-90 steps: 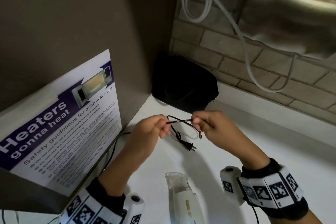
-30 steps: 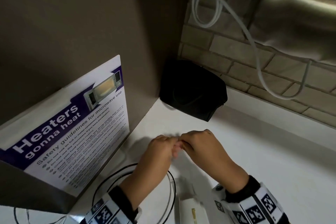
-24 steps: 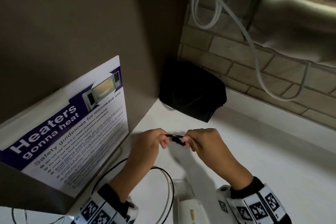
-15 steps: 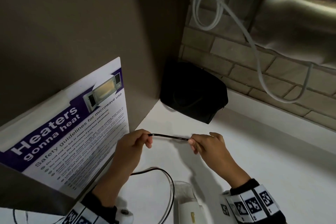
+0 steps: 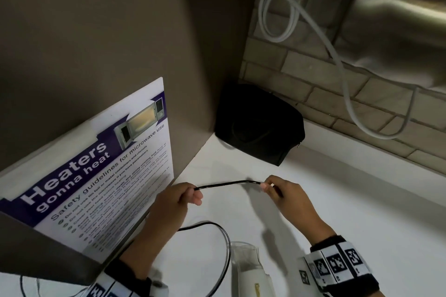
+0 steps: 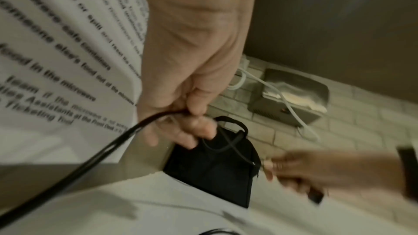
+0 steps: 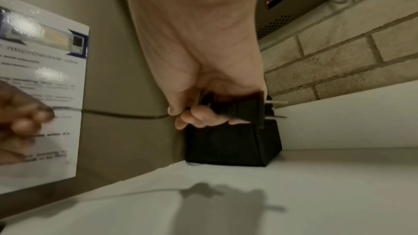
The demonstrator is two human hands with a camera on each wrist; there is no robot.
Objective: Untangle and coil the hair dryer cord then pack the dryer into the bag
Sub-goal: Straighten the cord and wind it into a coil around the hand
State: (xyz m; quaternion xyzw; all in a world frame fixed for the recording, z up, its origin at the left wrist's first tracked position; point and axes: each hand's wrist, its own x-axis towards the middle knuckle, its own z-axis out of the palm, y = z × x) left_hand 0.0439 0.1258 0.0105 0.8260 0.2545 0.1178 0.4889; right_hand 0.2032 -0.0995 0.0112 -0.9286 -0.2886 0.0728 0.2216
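Observation:
A thin black cord (image 5: 226, 183) runs taut between my two hands above the white counter (image 5: 350, 212). My left hand (image 5: 179, 198) pinches the cord (image 6: 140, 124), which then loops down over the counter (image 5: 224, 236). My right hand (image 5: 281, 191) grips the black plug (image 7: 235, 107), its two prongs pointing right. The white hair dryer (image 5: 251, 272) lies at the bottom edge between my forearms. The black bag (image 5: 259, 125) sits in the back corner, beyond both hands, and looks closed in this view.
A brown cabinet side (image 5: 108, 43) with a microwave safety poster (image 5: 96, 171) stands close on the left. A brick wall (image 5: 337, 94) with a white cable (image 5: 337, 60) and a steel dispenser (image 5: 405, 26) rises behind.
My hands, touching one second ago, have drawn apart, stretching a straight length of cord between them. The left hand moved left toward the poster.

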